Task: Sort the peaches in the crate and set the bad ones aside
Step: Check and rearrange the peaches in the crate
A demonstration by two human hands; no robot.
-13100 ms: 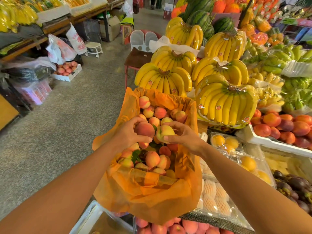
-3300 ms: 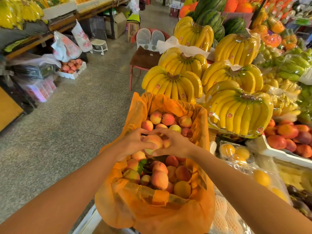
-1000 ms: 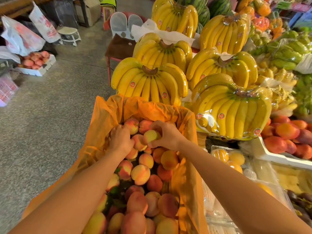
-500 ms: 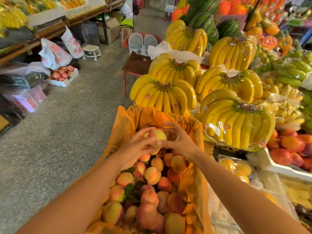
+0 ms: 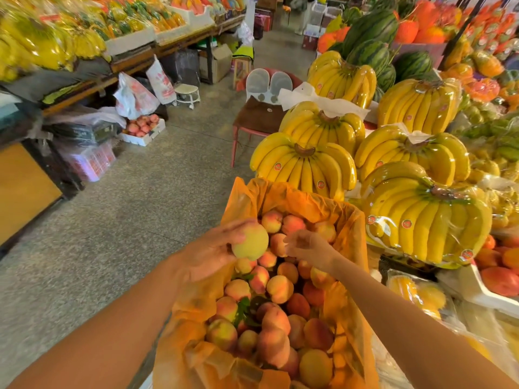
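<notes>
Speckled grey floor (image 5: 134, 220) runs up the aisle of a fruit market, with stalls of wrapped yellow and orange fruit along the left and a dense display on the right. Large bunches of bananas (image 5: 303, 167) with small red stickers are stacked in rows on that right side, some under clear film, and striped watermelons (image 5: 370, 26) sit behind them. A red chair (image 5: 258, 116) with a brown seat stands in the aisle beside the bananas. Farther left, a white tray of red fruit (image 5: 143, 127) lies on the floor below hanging printed plastic bags (image 5: 134, 94). Close to the camera stands the crate (image 5: 280, 197), lined with crinkled orange plastic that rises above its sides and filled with pink-and-yellow peaches (image 5: 280, 289), a few green leaves among them. The left hand (image 5: 207, 254) is over the crate's left edge and grips one pale yellow-green peach (image 5: 250, 241), thumb on top and fingers curled beneath it, lifted clear of the pile. The right hand (image 5: 309, 248) hovers just beside that fruit, above the middle of the crate, its fingers loosely bent with thumb and forefinger close together and nothing visible between them. Both bare forearms reach in from the bottom of the view. Right of the crate, clear containers of yellow fruit (image 5: 418, 293) lie below a white tray of red-orange fruit (image 5: 500, 279).
</notes>
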